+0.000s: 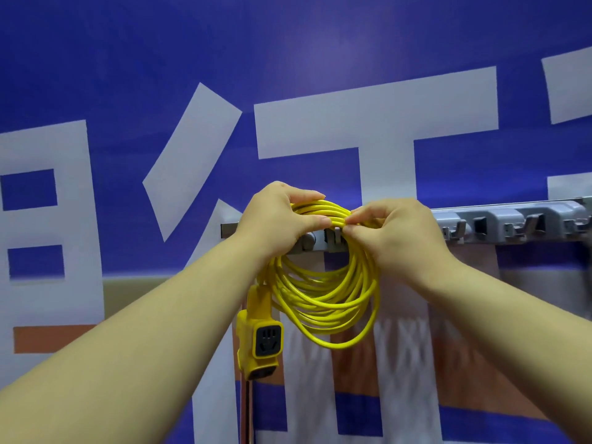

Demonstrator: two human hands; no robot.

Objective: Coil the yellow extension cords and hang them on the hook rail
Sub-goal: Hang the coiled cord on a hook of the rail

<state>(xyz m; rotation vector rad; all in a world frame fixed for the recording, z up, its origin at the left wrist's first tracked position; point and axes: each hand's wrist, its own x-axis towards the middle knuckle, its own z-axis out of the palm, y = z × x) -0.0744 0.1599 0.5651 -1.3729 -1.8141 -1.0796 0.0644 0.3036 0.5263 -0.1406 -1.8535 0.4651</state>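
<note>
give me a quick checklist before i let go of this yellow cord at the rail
1. Grip: left hand grips the top of the coil: ok.
2. Pinch: right hand pinches the top strands: ok.
3. Loops hang together in one bundle: ok.
4. Top strands seated over a hook of the hook rail: cannot tell, fingers cover it.
5. The socket block hangs free at the coil's lower left: ok.

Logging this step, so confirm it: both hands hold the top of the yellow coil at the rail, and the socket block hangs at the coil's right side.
One point is wrong: in the head view the socket block hangs left of the coil, under the left hand. The rest stands: that hand and the right hand hold its top at the rail.
</note>
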